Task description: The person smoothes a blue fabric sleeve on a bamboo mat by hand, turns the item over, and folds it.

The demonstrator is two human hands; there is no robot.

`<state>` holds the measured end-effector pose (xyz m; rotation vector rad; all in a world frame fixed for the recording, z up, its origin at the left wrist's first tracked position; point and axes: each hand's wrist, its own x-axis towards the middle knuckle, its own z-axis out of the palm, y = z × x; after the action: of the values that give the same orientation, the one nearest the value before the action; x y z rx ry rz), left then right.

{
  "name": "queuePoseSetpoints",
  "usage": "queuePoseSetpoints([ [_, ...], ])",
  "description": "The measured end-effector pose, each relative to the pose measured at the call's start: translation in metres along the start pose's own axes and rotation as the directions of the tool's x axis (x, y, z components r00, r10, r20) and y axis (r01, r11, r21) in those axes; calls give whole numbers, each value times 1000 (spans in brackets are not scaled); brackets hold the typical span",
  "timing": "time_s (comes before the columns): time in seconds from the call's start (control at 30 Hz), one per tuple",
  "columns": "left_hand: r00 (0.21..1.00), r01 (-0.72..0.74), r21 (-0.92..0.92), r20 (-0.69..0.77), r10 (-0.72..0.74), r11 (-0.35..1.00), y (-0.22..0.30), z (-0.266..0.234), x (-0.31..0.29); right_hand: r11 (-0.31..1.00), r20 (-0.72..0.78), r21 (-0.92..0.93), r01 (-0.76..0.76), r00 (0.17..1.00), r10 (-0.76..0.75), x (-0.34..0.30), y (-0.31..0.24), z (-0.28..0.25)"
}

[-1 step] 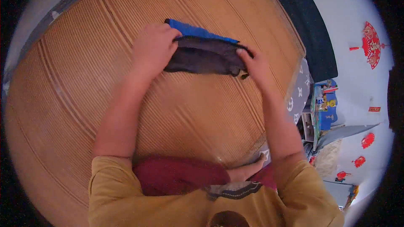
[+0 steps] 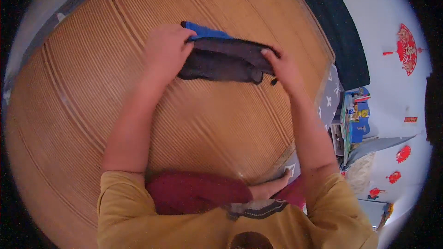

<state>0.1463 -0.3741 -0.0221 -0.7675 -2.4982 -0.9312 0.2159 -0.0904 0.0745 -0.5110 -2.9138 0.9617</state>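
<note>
A folded black cloth item, thin and somewhat sheer, lies crosswise on the woven mat. Along its far side a strip of blue fabric shows, mostly at the left. My left hand grips the left end, with thumb and fingers closed at the far edge. At the other end, my right hand pinches the black upper layer between thumb and fingers. A small dark cord end sticks out just below the right fingers. What exact kind of article this is cannot be made out.
My crossed legs in dark red trousers are close in front of me. A dark padded edge borders the mat at the far right. Beyond it are a patterned grey cloth, a small shelf with goods and a wall with red decorations.
My right hand has shifted slightly to the right, drawing the black layer with it. Less of the blue strip shows at the right now. My left hand has hardly moved.
</note>
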Motion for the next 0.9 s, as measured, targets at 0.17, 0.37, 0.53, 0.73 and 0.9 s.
queuePoseSetpoints([
  [0.17, 920, 275, -648, -38, -391, 710, 18, -36, 9, 968, -141, -91, 233, 959, -244, 18, -64, -69],
  [0.37, 959, 189, -695, 281, 20, 693, 34, -153, -17, 916, 226, -67, 396, 900, -373, -75, -78, -133],
  [0.53, 772, -191, -646, 367, 520, 739, 30, -151, -19, 931, 625, -7, 365, 728, -281, -82, -47, -103],
  [0.73, 940, 117, -181, 338, -50, 977, 8, -93, -17, 683, 95, -692, 234, 967, -235, -32, -42, -31],
  [0.9, 955, 294, -69, 68, -289, 953, -49, -40, -3, 697, 122, -230, 679, 730, -672, -45, -8, 57],
])
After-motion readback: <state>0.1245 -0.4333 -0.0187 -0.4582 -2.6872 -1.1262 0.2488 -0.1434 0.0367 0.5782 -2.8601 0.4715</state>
